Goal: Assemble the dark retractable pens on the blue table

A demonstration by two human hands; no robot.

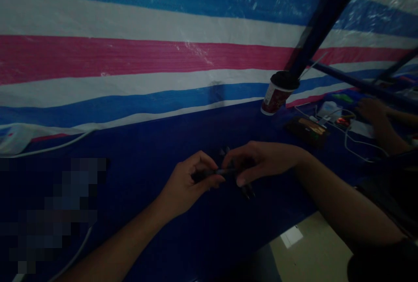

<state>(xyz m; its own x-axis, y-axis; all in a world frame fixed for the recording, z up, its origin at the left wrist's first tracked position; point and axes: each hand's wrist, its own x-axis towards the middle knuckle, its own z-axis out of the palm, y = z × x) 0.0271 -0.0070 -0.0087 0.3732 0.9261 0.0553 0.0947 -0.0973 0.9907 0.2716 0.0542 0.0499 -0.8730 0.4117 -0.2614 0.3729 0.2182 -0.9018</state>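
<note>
A dark, slender pen is held level above the blue table. My left hand pinches its left part between thumb and fingers. The fingers of my right hand curl around the pen's right end, the thumb a little lower. Beneath my right hand lie several dark pen-like pieces on the table, mostly hidden by the hand. Their exact kind is hard to make out in the dim light.
A lidded paper cup stands at the back beside a dark post. Right of it are a dark box, white cables and another person's hand. A white power strip lies far left. Striped sheeting hangs behind.
</note>
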